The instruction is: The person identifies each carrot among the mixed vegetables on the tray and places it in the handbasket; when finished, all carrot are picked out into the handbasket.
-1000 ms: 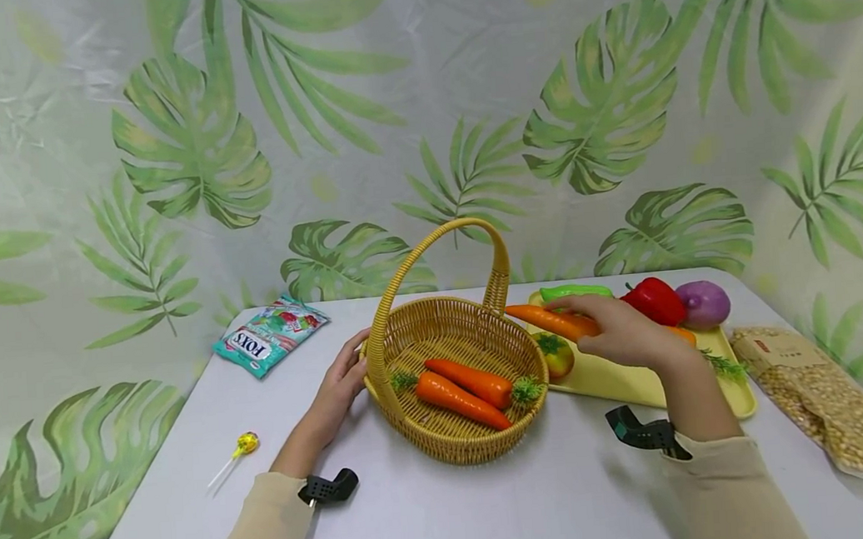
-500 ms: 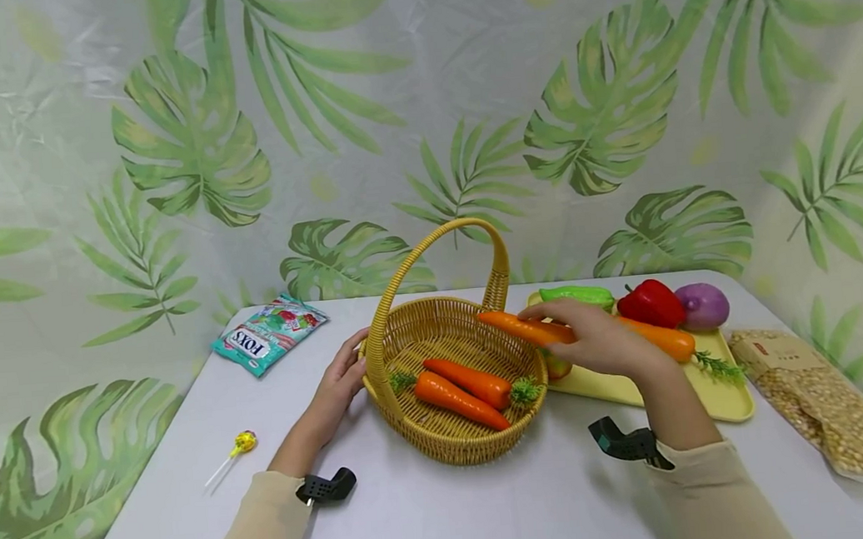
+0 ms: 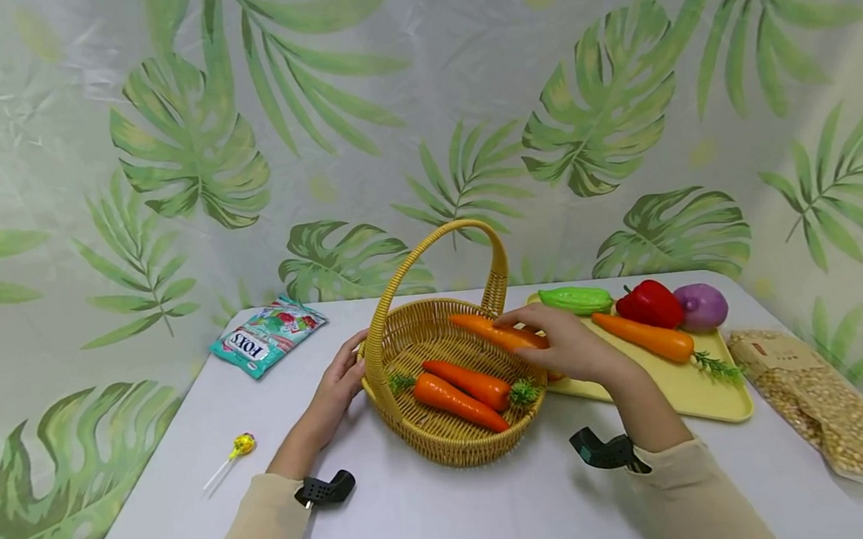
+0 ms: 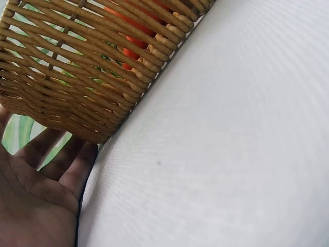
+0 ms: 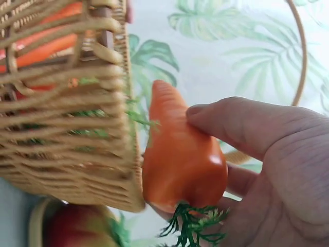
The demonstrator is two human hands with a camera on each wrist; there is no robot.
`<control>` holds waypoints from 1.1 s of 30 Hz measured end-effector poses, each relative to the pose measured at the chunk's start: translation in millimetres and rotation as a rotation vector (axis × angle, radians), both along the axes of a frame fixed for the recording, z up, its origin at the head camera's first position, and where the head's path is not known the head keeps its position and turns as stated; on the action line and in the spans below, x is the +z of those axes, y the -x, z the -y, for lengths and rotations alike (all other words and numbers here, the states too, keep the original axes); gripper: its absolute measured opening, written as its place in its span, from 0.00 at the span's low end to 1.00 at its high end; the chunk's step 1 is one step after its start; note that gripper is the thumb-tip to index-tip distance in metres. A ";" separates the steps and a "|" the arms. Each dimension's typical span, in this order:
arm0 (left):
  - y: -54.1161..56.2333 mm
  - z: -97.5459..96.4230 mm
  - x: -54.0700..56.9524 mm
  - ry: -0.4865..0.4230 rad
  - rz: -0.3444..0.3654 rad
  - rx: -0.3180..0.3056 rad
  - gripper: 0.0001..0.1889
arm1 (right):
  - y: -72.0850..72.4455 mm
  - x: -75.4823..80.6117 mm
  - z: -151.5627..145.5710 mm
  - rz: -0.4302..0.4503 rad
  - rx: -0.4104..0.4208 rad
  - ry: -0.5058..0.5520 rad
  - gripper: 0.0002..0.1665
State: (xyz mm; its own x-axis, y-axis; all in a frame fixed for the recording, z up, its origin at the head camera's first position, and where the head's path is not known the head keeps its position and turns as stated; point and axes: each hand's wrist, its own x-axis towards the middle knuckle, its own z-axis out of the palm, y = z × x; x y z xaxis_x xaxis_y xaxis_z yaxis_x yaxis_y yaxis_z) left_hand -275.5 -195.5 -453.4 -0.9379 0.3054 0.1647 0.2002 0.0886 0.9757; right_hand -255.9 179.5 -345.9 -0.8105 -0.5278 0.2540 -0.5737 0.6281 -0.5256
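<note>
In the head view, a wicker basket (image 3: 459, 451) with a tall arched handle stands mid-table, two carrots (image 3: 459, 401) lying in it. My left hand (image 3: 338, 386) rests against its left side. In the left wrist view, the extended fingers (image 4: 77, 167) touch the woven wall; their tips are hidden. My right hand (image 3: 575, 343) pinches a third carrot (image 3: 488, 331), thumb on top, over the basket's right rim. That carrot's tip points left, into the basket. The right wrist view shows its green leaves (image 5: 190, 226) towards the palm.
Right of the basket, a yellow tray (image 3: 699, 397) holds a green pepper (image 3: 576, 299), a red bell pepper (image 3: 649, 304), a purple vegetable (image 3: 700, 307) and another carrot (image 3: 647, 336). A bag of kernels (image 3: 816, 401) lies far right; a candy bag (image 3: 267, 335) and lollipop (image 3: 243, 444) lie left.
My right hand has carried the third carrot leftwards from above the tray to over the basket's right rim. The left hand and basket have stayed in place.
</note>
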 end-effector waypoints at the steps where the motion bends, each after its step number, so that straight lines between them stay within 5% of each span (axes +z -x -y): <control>1: 0.1 -0.1 0.1 -0.001 0.002 0.002 0.26 | 0.6 -1.4 1.7 0.005 0.003 0.011 0.23; 15: -0.9 -0.4 -0.6 -0.001 -0.004 0.001 0.26 | 6.0 -17.3 25.6 0.112 0.001 0.062 0.20; 33: 0.7 -0.9 -1.2 -0.012 -0.007 0.009 0.26 | 24.2 -12.6 56.4 0.120 0.010 -0.072 0.19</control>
State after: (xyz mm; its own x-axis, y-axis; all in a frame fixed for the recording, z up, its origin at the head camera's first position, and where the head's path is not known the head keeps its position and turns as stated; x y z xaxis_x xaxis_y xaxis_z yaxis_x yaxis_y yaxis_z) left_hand -276.2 -194.6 -454.6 -0.9393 0.2950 0.1752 0.2067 0.0789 0.9752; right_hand -280.1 123.1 -358.5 -0.8274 -0.5494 0.1167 -0.5159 0.6613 -0.5445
